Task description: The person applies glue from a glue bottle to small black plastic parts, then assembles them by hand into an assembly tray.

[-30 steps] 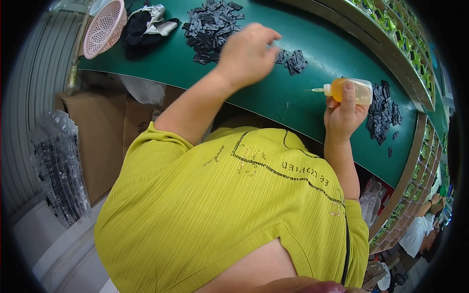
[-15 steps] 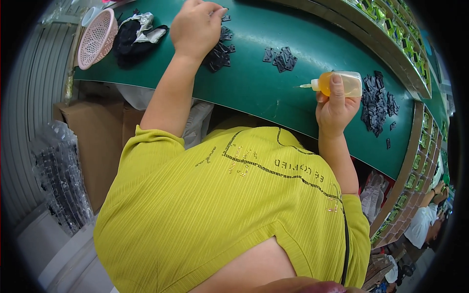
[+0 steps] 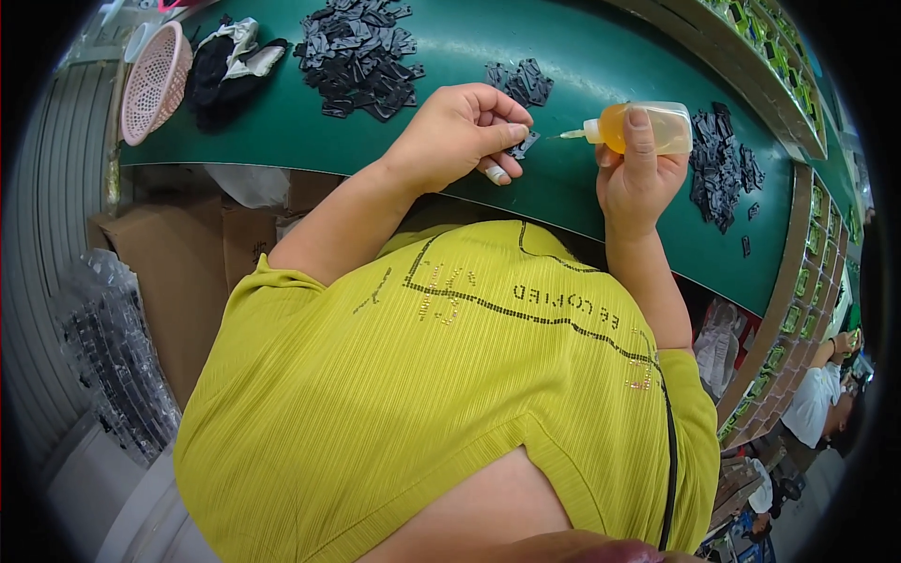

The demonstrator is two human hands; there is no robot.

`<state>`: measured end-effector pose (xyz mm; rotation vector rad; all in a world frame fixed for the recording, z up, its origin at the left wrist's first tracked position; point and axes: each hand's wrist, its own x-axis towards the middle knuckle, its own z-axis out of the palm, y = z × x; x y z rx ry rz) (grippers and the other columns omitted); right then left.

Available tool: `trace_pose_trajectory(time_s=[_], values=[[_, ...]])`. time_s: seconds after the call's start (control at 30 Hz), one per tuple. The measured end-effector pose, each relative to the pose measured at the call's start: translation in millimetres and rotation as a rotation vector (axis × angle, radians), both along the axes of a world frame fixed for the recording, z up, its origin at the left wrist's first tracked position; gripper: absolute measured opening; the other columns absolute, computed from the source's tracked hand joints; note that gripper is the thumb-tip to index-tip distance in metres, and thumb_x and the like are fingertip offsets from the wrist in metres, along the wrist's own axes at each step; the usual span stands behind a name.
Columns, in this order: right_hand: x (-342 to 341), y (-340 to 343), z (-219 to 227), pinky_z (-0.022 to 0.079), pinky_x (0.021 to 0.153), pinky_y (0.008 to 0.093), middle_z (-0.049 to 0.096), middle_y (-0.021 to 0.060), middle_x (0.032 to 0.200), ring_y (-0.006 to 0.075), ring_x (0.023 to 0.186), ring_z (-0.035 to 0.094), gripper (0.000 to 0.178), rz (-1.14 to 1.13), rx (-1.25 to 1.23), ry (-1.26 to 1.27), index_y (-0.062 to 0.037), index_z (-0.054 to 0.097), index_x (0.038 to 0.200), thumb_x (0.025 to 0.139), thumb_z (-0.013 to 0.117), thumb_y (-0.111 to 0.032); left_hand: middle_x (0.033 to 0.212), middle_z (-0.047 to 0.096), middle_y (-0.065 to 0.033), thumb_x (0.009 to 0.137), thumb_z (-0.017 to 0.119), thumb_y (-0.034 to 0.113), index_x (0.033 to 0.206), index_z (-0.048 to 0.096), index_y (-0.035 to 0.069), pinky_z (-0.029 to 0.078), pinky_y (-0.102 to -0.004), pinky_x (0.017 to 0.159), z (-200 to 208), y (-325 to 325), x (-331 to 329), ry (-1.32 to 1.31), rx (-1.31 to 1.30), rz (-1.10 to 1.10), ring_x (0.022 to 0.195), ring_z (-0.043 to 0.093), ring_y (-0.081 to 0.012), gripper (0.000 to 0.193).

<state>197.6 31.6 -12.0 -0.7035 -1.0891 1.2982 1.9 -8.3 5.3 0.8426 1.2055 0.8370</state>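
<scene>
Between the thumb and fingers of my left hand (image 3: 462, 134) is a small flat black plastic part (image 3: 524, 145); one finger has a white wrap. My right hand (image 3: 640, 178) grips a clear squeeze bottle (image 3: 663, 128) with amber liquid in it. The bottle lies sideways, its thin nozzle pointing left at the black part, with a small gap between them. Beyond my left hand lies a large heap of black plastic parts (image 3: 357, 56). A smaller pile of parts (image 3: 522, 83) is just past my fingers, and another heap (image 3: 718, 169) lies right of the bottle.
The green tabletop (image 3: 563, 202) runs under both hands. At its left end are a pink perforated basket (image 3: 155, 84) and a black and white cloth bundle (image 3: 230, 66). Racks of green pieces (image 3: 798, 300) border the right side. Cardboard boxes (image 3: 174, 253) stand below left; another person (image 3: 815, 403) is far right.
My left hand has come back from the big heap toward me and right, now holding a black part near the nozzle. My right hand and the bottle have barely moved.
</scene>
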Motion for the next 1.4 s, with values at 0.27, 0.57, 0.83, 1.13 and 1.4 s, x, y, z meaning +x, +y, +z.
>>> trace_pose_trajectory(time_s=[0.27,0.57,0.83,1.13,1.4], values=[[-3,-3,-1,0.039,0.046,0.0172,0.063,0.0039,0.074,0.0061,0.053,0.053,0.015,-0.072,0.126,-0.191,-0.002,0.058,0.088,0.086,0.068,-0.012,0.091,0.064,-0.0124,0.087,0.06,0.002,0.108,0.06,-0.006,0.057,-0.0246,0.063,-9,-2,5,-0.028,-0.015,-0.019,0.074,0.068,-0.0176,0.022],[-3,-5,-5,0.041,0.051,0.0165,0.065,0.0034,0.08,0.0056,0.058,0.055,0.02,-0.084,0.153,-0.248,-0.0017,0.056,0.096,0.085,0.07,-0.01,0.091,0.065,-0.0123,0.087,0.059,0.0,0.107,0.059,-0.007,0.057,-0.0251,0.064,-9,-3,6,-0.015,-0.023,-0.007,0.073,0.068,-0.0187,0.021],[-4,-6,-5,0.041,0.052,0.0168,0.065,0.0033,0.081,0.0056,0.059,0.055,0.02,-0.075,0.142,-0.268,-0.0015,0.057,0.095,0.084,0.071,-0.009,0.09,0.065,-0.0124,0.087,0.059,0.0,0.106,0.06,-0.006,0.057,-0.0252,0.064,-9,-3,7,-0.011,-0.023,-0.007,0.073,0.068,-0.0187,0.021],[0,-2,-8,0.041,0.048,0.0177,0.063,0.0046,0.078,0.0069,0.055,0.055,0.016,-0.106,0.18,-0.249,-0.0027,0.057,0.091,0.085,0.07,-0.011,0.089,0.066,-0.0126,0.086,0.06,0.001,0.105,0.06,-0.006,0.056,-0.0241,0.061,-8,-4,6,-0.024,-0.016,-0.004,0.071,0.068,-0.0179,0.02],[-4,-9,1,0.039,0.046,0.0175,0.063,0.0047,0.075,0.0067,0.053,0.054,0.015,0.025,0.013,-0.029,-0.0023,0.057,0.089,0.086,0.068,-0.011,0.086,0.066,-0.0126,0.084,0.062,0.002,0.104,0.06,-0.007,0.055,-0.023,0.059,-5,-1,7,-0.025,-0.026,0.026,0.068,0.068,-0.0168,0.022]])
